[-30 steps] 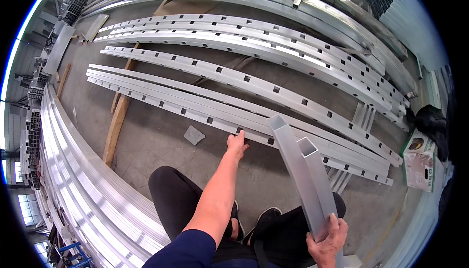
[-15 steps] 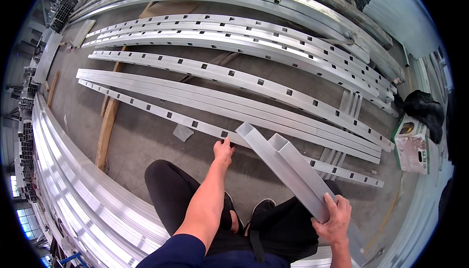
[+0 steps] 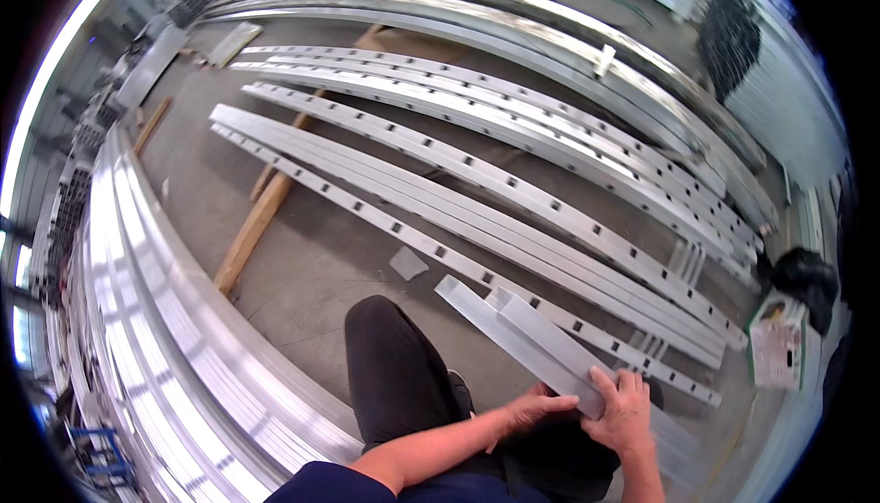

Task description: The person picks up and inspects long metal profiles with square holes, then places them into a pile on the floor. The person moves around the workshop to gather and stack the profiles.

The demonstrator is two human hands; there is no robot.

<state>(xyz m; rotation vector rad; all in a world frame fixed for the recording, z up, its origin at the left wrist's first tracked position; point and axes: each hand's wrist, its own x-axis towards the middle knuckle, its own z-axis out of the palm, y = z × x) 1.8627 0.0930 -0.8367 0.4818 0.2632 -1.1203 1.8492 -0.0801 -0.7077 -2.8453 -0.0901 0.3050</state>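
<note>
Two short silver metal tubes [image 3: 522, 338], one longer than the other, lie side by side across my lap and point up to the left. Their near ends are hidden behind my right hand [image 3: 623, 409], whose fingers wrap over them. My left hand [image 3: 536, 408] grips the same tubes from the left, thumb along the side, its other fingers partly hidden beneath. Just beyond the tubes runs a long slotted metal bar [image 3: 371, 214] with a row of square holes. Next to it lie several plain long bars [image 3: 440, 209] set close together.
More slotted bars [image 3: 513, 182] stretch across the floor, resting on a wooden beam [image 3: 255, 228]. A stack of shiny long profiles [image 3: 174, 320] stands at my left. A green and white carton [image 3: 777, 343] with a black bag [image 3: 805, 278] sits at the right. A flat grey piece [image 3: 409, 264] lies on the floor.
My left hand has left the slotted bar and come back to the tubes in my right hand. The tubes now lie lower and flatter. The view has turned left.
</note>
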